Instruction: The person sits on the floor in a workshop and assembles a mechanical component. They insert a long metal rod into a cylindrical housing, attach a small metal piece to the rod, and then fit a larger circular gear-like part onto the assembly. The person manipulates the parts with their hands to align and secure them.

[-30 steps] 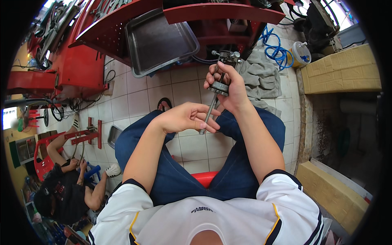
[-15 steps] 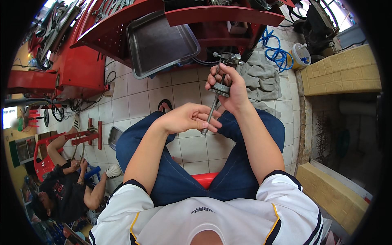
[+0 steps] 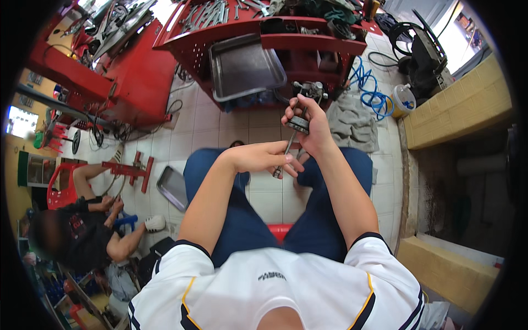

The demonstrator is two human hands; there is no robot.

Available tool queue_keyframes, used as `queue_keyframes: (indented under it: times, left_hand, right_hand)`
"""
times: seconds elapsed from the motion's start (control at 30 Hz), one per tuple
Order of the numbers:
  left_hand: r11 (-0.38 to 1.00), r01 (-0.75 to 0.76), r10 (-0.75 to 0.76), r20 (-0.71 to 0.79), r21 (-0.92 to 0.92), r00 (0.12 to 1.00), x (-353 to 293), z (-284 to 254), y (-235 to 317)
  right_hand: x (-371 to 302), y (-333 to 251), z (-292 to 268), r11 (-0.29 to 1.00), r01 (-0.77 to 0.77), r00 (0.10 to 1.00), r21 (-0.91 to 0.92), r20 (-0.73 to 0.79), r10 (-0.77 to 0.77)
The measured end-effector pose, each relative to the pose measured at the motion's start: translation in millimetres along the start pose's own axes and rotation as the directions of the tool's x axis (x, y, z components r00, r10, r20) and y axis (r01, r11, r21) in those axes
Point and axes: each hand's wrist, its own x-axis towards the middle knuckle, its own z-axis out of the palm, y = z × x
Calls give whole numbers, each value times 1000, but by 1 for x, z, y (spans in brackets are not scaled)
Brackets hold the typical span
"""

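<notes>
A slim metal shaft (image 3: 290,144) with a thick dark disc (image 3: 298,124) round it slants between my two hands over my knees. My right hand (image 3: 314,127) is closed round the shaft and disc, thumb on top and fingers curled at the left. Lower down, my left hand (image 3: 264,157) holds the shaft near its ribbed end (image 3: 277,172), with the thumb in front and the fingers behind. Just beyond my right fingertips shows a metal assembly with bolts (image 3: 309,89); I cannot tell whether it joins the shaft.
Ahead stands a red tool cart (image 3: 242,30) bearing wrenches, with a large metal tray (image 3: 247,69) leaning against it. Grey cloth (image 3: 352,118), a blue hose (image 3: 374,102) and a white tub (image 3: 404,99) lie right. Left are a small tray (image 3: 172,187) and a seated person (image 3: 77,231).
The view has tilted up and turned, so more of the cart's top shows and the surroundings sit further right. My left fingers look slightly more closed on the shaft.
</notes>
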Motion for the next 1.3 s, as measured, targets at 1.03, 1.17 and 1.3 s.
queue_keyframes:
  times: [1.03,1.17,1.3]
  left_hand:
    - [870,-138,-60,-380,-474,923,-67,191,-142]
    - [790,-188,-39,-354,-584,935,-59,186,-153]
    - [696,-213,-38,-331,-686,943,-72,193,-124]
  right_hand:
    - [-198,114,-34,984,-169,964,48,214,155]
    - [-197,120,-41,987,-146,975,73,179,131]
    - [-193,116,-45,983,-180,969,40,181,170]
